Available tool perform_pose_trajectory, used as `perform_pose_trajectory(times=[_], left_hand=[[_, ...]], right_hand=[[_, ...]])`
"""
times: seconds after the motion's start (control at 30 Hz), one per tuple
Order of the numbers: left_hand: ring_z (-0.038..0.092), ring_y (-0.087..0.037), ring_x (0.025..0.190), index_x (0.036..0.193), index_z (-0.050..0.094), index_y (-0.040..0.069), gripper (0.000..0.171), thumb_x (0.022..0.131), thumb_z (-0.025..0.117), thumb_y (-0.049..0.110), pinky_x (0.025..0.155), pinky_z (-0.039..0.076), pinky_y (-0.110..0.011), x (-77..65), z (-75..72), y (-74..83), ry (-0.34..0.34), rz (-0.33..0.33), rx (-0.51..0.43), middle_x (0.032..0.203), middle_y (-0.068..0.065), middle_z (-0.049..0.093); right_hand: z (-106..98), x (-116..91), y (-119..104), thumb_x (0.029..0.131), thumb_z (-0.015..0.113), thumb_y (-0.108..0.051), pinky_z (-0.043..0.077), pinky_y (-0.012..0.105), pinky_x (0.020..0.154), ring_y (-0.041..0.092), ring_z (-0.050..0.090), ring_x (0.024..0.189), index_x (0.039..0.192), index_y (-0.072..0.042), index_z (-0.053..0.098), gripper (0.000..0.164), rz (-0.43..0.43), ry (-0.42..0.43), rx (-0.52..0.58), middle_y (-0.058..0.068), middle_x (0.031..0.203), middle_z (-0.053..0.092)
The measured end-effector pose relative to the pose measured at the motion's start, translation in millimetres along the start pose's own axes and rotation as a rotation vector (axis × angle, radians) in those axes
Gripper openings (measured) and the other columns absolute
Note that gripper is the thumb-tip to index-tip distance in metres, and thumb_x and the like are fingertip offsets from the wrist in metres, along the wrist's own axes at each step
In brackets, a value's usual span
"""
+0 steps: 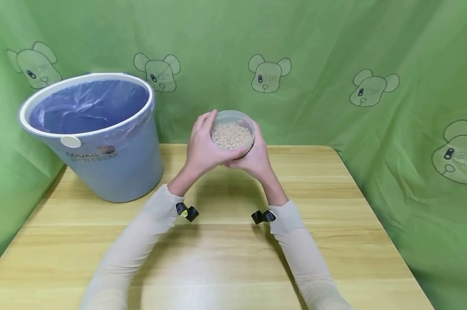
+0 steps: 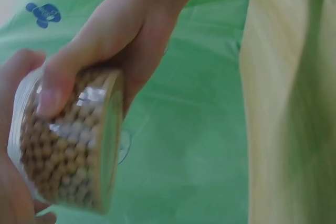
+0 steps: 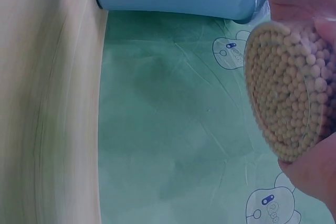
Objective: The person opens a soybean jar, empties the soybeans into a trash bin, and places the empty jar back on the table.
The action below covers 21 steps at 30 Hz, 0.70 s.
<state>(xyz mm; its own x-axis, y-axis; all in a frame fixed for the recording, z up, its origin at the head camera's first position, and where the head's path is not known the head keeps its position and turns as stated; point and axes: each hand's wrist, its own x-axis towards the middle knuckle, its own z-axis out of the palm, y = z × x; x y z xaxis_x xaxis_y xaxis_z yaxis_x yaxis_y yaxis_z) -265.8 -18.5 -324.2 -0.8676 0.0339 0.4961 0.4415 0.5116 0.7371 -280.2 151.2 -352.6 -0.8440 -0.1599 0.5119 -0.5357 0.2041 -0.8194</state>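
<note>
Both hands hold a round clear plastic tub [image 1: 233, 114] well above the table. Pale, round, bean-like pieces [image 1: 231, 135] fill much of it, seen from above in the head view and through the wall in both wrist views. My left hand [image 1: 203, 144] grips the tub's left side, its thumb lying across the near side. On the right side, my right hand [image 1: 256, 157] curls round the wall and lower part. The left wrist view shows the right thumb pressed on the tub's side [image 2: 79, 150]. In the right wrist view the tub's underside [image 3: 278, 95] shows.
A large blue bin [image 1: 121, 172] with a white rim and a thin clear liner stands at the table's back left. The wooden table [image 1: 315, 258] lies below the hands. Green cloth [image 1: 218, 34] printed with bear heads hangs behind and at both sides.
</note>
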Motion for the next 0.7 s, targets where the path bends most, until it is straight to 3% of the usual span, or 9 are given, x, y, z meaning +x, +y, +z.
perform_pose_trajectory(times=[0.1, 0.23, 0.33, 0.5, 0.7], left_hand=[[0.047, -0.024, 0.135, 0.158, 0.037, 0.013, 0.123, 0.058, 0.094, 0.055, 0.109, 0.045, -0.047, -3.5, 5.8, 1.2, 0.084, -0.034, -0.023, 0.154, -0.006, 0.043], [0.047, -0.025, 0.135, 0.157, 0.037, 0.012, 0.119, 0.061, 0.094, 0.053, 0.108, 0.046, -0.046, -5.0, 6.2, -2.2, 0.141, -0.043, -0.051, 0.154, -0.007, 0.042], [0.047, -0.026, 0.134, 0.157, 0.036, 0.011, 0.117, 0.063, 0.093, 0.052, 0.107, 0.047, -0.045, -4.5, 0.6, -7.4, 0.145, -0.027, -0.054, 0.154, -0.009, 0.041], [0.045, -0.027, 0.137, 0.159, 0.033, 0.011, 0.115, 0.068, 0.09, 0.05, 0.11, 0.046, -0.047, -3.1, -15.0, -16.7, 0.133, 0.0, -0.092, 0.157, -0.009, 0.037], [0.037, -0.025, 0.142, 0.161, 0.03, 0.014, 0.109, 0.073, 0.086, 0.047, 0.115, 0.037, -0.054, 1.1, -34.2, -35.2, 0.115, -0.017, -0.11, 0.16, -0.009, 0.034]], right_hand=[[2, 1, 6, 0.051, 0.096, -0.002, 0.036, 0.044, 0.119, 0.026, 0.047, 0.138, 0.156, -0.012, 0.031, 0.123, -0.008, 0.032, -0.028, 0.01, 0.151, 0.048], [2, -5, -11, 0.054, 0.095, -0.002, 0.038, 0.044, 0.118, 0.029, 0.047, 0.137, 0.152, -0.006, 0.034, 0.116, -0.002, 0.044, -0.007, 0.017, 0.15, 0.047], [1, -7, -25, 0.056, 0.094, -0.001, 0.038, 0.045, 0.118, 0.034, 0.047, 0.136, 0.15, 0.002, 0.034, 0.113, 0.002, 0.042, 0.01, 0.024, 0.149, 0.046], [0, -6, -24, 0.057, 0.094, -0.002, 0.036, 0.044, 0.12, 0.036, 0.047, 0.136, 0.15, 0.005, 0.032, 0.113, -0.012, 0.041, 0.004, 0.026, 0.148, 0.047], [-6, -3, -25, 0.058, 0.094, -0.003, 0.033, 0.044, 0.122, 0.037, 0.045, 0.139, 0.151, 0.006, 0.031, 0.113, 0.003, 0.04, -0.002, 0.028, 0.15, 0.044]])
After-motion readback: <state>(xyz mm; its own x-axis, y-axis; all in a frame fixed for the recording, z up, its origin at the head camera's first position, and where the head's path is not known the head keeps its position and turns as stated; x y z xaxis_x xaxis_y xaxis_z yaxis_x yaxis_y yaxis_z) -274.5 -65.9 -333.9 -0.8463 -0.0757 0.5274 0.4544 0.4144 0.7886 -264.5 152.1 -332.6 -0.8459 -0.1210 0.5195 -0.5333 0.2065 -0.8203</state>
